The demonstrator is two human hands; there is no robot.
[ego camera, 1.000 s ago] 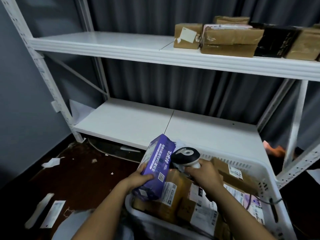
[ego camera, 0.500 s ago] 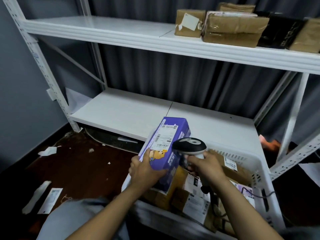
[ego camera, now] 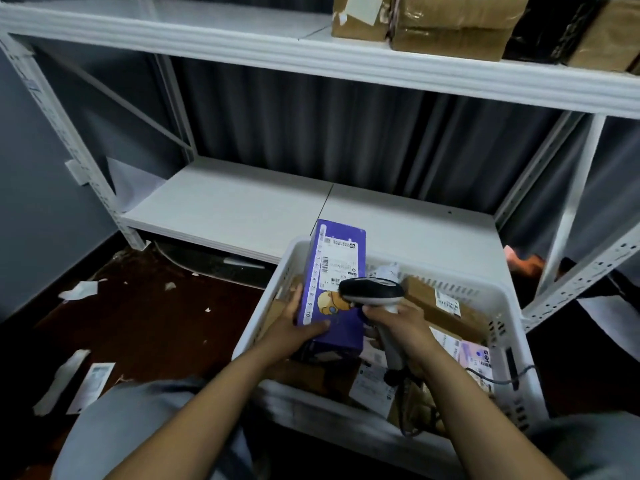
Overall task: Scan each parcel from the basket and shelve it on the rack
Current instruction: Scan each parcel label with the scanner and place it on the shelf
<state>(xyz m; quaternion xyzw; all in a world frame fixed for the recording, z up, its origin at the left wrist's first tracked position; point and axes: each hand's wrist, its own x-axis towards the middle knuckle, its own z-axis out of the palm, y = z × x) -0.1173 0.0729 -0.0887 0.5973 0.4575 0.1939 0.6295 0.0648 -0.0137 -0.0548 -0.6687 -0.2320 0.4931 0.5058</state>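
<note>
Head: left hand [ego camera: 293,332] holds one parcel [ego camera: 335,268], right hand [ego camera: 400,327] one scanner [ego camera: 372,291].

You have 1 view, from the wide-angle camera on your head. It faces forward and down toward the rack [ego camera: 311,60], whose posts lean at the frame's edges. Your left hand [ego camera: 294,332] and right hand [ego camera: 398,323] sit close below it, over the basket [ego camera: 460,285]; the lower shelf [ego camera: 225,209] lies just beyond, the floor [ego camera: 149,323] at left.

Floor [ego camera: 156,327]: dark brown, paper scraps [ego camera: 80,291] + printed slip [ego camera: 90,382] at left.
Curtain [ego camera: 311,133]: grey, pleated, at back.
Wall [ego camera: 31,209]: blue-grey, left.
</note>
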